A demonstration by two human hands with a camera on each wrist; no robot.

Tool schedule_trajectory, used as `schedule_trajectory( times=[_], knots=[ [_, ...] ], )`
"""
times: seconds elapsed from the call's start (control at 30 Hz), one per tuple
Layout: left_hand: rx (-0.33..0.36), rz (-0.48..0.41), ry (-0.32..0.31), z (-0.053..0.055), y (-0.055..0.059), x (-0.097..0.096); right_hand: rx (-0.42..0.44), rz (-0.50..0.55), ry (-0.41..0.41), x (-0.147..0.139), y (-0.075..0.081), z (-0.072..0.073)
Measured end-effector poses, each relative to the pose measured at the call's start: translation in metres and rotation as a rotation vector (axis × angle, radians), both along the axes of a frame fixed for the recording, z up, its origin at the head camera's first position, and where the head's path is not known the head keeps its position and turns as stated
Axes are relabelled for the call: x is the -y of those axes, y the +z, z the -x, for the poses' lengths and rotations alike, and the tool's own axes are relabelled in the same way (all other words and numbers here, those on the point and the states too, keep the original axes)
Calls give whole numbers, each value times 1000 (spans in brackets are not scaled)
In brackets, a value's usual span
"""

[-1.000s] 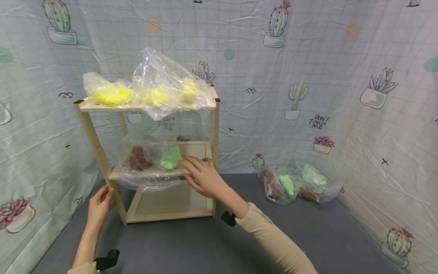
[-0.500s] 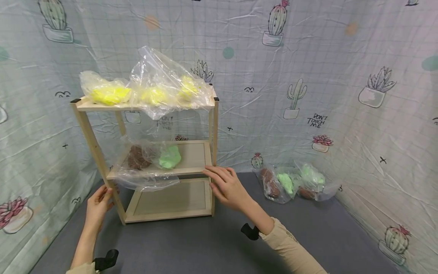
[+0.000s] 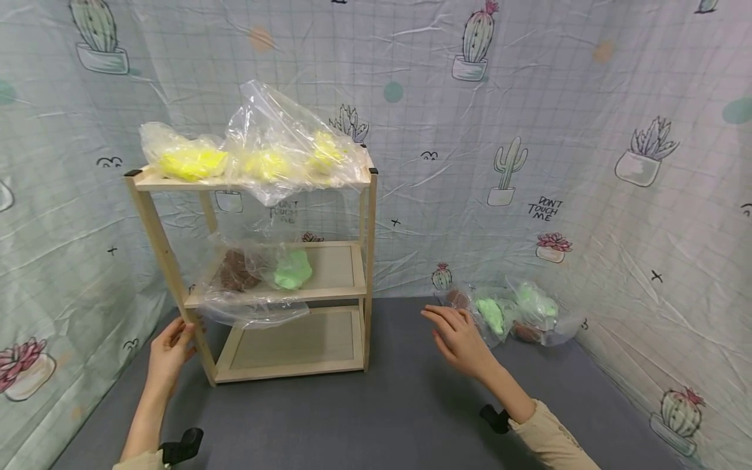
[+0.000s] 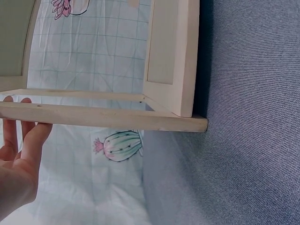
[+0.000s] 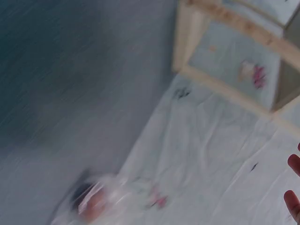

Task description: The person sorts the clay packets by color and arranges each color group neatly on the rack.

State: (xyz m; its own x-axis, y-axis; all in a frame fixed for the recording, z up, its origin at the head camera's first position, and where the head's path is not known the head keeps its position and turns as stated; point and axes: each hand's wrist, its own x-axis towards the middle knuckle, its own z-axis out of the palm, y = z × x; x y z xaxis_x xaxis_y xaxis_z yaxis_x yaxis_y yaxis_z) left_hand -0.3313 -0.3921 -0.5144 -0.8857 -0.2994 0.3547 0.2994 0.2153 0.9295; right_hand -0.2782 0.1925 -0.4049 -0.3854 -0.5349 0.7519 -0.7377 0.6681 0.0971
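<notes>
My left hand (image 3: pixel 168 352) holds the front left post of a wooden shelf rack (image 4: pixel 103 117), thumb on one side and fingers behind. My right hand (image 3: pixel 461 339) is in the air right of the rack, fingers extended and holding nothing. Just beyond it lie plastic bags with brown and light green lumps (image 3: pixel 492 316); in the head view the hand overlaps the nearest one. On the middle shelf sit a bagged brown lump (image 3: pixel 237 271) and a bagged light green lump (image 3: pixel 292 269). Bags of yellow lumps (image 3: pixel 194 164) line the top shelf.
The rack's bottom shelf (image 3: pixel 299 339) stands low over the grey tabletop (image 3: pixel 329 424). A cactus-print sheet (image 3: pixel 423 98) closes off the back and both sides. One clear bag flap (image 3: pixel 258 314) hangs over the middle shelf's front edge.
The right hand has left the green lump on the middle shelf and moved right, past the rack, toward the bags on the table. The left hand has stayed on the post.
</notes>
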Motion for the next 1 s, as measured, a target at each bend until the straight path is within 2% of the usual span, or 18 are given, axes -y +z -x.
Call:
schedule_trajectory(
  times=[0.23,0.33,0.43,0.47,0.57,0.67,0.7,0.73,0.87,0.9,0.93,0.97,1.0],
  knots=[
    [12,12,14,2,-2,4,22,-27,-106,-51,-14,8],
    [16,44,13,1,-1,5,42,-43,-154,-68,-19,12],
    [-8,42,-37,-1,2,5,79,-65,-215,-83,-25,15],
    [-20,11,-99,-11,14,-1,93,-72,-236,-87,-27,17],
    [-41,-18,-168,-10,15,1,130,-107,-313,-97,-34,21],
    [-36,-7,-184,-8,14,2,154,-133,-376,-105,-40,25],
    [-37,18,-157,2,2,9,150,-143,-392,-107,-41,27],
    [-42,-11,-194,-3,8,5,148,-150,-406,-110,-42,28],
    [-68,-49,-221,-5,10,3,110,-147,-434,-124,-44,34],
    [-75,-71,-249,-10,14,0,98,-140,-442,-128,-44,36],
    [-72,-63,-239,-11,16,-2,92,-128,-450,-132,-45,38],
    [-70,-37,-202,-8,12,0,82,-115,-460,-135,-45,40],
    [-68,-27,-196,-11,15,-2,74,-104,-470,-137,-45,41]
  ],
)
